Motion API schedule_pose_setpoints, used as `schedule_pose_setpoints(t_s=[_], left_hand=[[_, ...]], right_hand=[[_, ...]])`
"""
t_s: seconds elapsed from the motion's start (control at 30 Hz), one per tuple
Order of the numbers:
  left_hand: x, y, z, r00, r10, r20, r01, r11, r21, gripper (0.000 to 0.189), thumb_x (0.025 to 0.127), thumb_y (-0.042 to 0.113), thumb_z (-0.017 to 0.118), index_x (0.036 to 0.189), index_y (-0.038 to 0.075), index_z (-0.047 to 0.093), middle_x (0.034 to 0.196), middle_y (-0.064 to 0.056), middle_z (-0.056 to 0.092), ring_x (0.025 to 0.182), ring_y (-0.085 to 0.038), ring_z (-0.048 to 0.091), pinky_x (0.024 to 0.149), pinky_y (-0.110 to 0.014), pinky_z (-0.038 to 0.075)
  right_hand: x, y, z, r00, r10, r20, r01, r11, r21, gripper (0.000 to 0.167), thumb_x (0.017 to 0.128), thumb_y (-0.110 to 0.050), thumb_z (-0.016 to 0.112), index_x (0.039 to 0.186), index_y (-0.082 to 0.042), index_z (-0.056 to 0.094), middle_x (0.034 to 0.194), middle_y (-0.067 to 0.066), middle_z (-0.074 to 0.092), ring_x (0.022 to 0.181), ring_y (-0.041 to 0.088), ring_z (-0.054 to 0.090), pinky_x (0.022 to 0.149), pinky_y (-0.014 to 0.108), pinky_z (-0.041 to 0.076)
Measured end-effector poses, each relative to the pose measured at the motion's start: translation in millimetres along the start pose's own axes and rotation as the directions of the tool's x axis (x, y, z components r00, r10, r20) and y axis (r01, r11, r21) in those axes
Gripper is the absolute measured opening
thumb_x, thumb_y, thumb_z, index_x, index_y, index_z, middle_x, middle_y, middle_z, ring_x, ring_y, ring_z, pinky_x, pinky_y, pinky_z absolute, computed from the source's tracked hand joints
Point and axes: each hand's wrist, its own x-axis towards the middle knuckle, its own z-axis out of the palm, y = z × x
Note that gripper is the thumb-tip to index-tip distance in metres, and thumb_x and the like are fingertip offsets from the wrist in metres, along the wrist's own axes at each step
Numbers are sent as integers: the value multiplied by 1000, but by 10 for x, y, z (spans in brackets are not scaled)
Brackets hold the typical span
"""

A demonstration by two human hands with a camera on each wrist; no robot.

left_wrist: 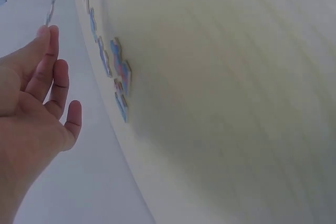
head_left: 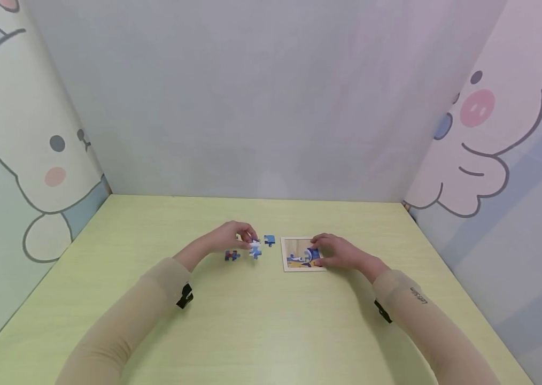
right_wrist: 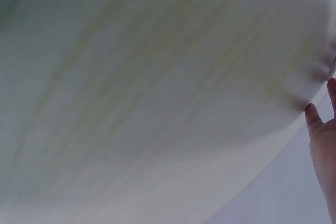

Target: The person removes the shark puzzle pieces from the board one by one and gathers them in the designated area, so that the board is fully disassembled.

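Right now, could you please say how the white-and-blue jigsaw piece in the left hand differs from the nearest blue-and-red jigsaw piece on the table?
The white-and-blue jigsaw piece is raised in the left hand; the blue-and-red jigsaw piece lies flat on the yellow-green table. The white-and-blue piece looks paler than the blue-and-red one. Both have knobbed edges.

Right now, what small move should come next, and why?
Probably carry the puzzle piece rightward over the tray: the left grip pinches it clear of the table, the right grip is at the tray's right side, and its upper left looks unfilled.
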Motion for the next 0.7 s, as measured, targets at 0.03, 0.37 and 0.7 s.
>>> schedule_pose_setpoints(t_s=[0.03,0.37,0.7], left_hand=[[-7,-21,12,1000,-3,6,3,1000,-4,22,87,16,69,108,12,64,91,4,65,87,-11,58,79,-29,47],[-50,-105,89,1000,-8,13,7,1000,23,19,87,13,68,105,12,64,88,4,62,81,-11,56,73,-28,47],[-30,-119,134,999,-33,-22,37,976,215,16,86,21,69,101,18,64,81,14,61,75,-5,54,91,-49,26]], right_hand=[[-1,-3,0,1000,1,1,-1,1000,0,48,82,-41,71,120,-13,61,136,7,50,129,29,43,107,49,32],[4,-33,-22,1000,4,5,-4,1000,16,47,82,-39,71,120,-13,62,137,7,50,129,30,42,107,49,31],[12,-30,-18,1000,6,13,-6,1000,13,46,83,-38,71,120,-13,61,136,8,50,129,30,42,107,49,31]])
